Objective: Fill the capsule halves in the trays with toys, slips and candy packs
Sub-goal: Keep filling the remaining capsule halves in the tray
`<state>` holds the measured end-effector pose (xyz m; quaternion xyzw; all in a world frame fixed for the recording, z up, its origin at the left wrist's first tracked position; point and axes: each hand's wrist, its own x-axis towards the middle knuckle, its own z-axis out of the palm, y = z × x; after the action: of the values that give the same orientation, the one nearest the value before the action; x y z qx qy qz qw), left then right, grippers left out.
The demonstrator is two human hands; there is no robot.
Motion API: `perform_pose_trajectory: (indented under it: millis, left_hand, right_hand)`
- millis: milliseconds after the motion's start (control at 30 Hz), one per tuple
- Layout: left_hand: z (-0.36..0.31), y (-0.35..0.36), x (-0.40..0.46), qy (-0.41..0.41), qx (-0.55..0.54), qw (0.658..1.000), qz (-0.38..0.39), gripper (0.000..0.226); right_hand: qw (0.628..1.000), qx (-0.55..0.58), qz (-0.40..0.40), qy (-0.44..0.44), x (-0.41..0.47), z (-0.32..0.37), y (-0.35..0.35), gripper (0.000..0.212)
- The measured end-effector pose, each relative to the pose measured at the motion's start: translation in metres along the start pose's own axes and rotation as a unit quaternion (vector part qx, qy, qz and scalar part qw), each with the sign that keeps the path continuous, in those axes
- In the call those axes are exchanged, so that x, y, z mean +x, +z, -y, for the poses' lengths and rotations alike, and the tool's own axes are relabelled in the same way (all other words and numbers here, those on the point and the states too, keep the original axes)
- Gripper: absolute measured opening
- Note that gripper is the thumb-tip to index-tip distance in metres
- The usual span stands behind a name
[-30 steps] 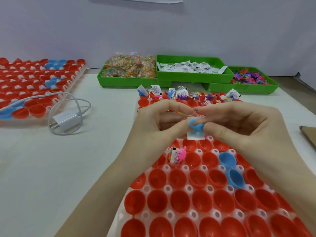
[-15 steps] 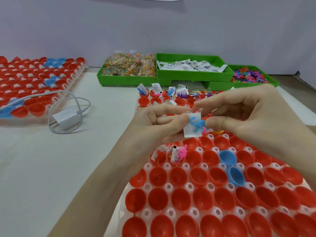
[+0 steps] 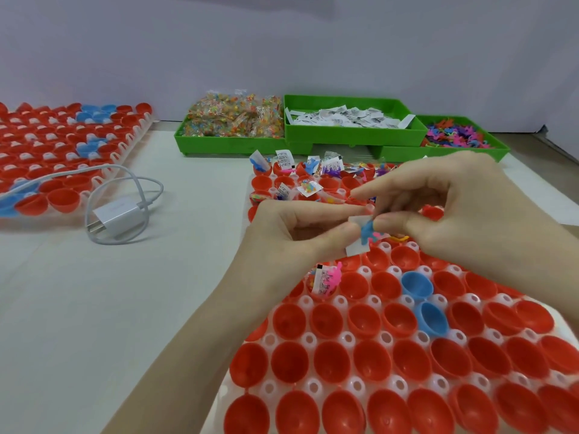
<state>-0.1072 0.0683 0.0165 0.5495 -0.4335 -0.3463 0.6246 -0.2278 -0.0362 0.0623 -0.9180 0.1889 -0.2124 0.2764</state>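
Both hands meet over the near tray (image 3: 308,339) of capsule halves (image 3: 332,361), around centre frame. Left hand (image 3: 291,233) pinches a white slip (image 3: 355,245) between thumb and forefinger, other fingers curled. Right hand (image 3: 454,208) pinches a blue toy (image 3: 366,231) against the slip — thumb under, forefinger stretched out above. One filled half (image 3: 324,281) at 6 o'clock of the pinch. Green bins (image 3: 354,133) at 12 o'clock — candy packs (image 3: 235,117), slips, toys. Charger (image 3: 119,219) at 9 o'clock, second tray (image 3: 62,158) at 10.
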Motion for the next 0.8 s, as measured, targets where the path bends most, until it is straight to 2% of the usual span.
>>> perform_pose_trajectory:
  millis: [133,300,400,533,700,800]
  left_hand:
    - [0.003,-0.001,0.001,0.007,0.044,0.999,0.005,0.023]
    - [0.011,0.003,0.001,0.005,0.17,0.985,0.04,0.026]
    - [0.015,0.002,0.001,0.03,0.291,0.955,0.037,0.022]
    - [0.014,-0.008,0.004,0.054,0.388,0.92,0.023,0.027]
    - [0.019,-0.009,0.005,0.048,0.511,0.854,0.089,0.036]
    - [0.022,-0.007,0.007,0.054,0.551,0.826,0.107,0.03]
  right_hand:
    - [0.999,0.035,-0.019,0.032,-0.01,-0.009,0.008,0.035]
    - [0.988,0.107,0.04,0.107,-0.023,-0.024,0.021,0.024]
    - [0.991,0.077,0.054,0.098,-0.026,-0.029,0.024,0.026]
    - [0.994,-0.024,0.069,0.08,-0.028,-0.031,0.027,0.026]
    - [0.987,-0.105,0.113,0.036,-0.023,-0.027,0.03,0.008]
    - [0.978,-0.134,0.159,0.026,-0.016,-0.024,0.029,0.009]
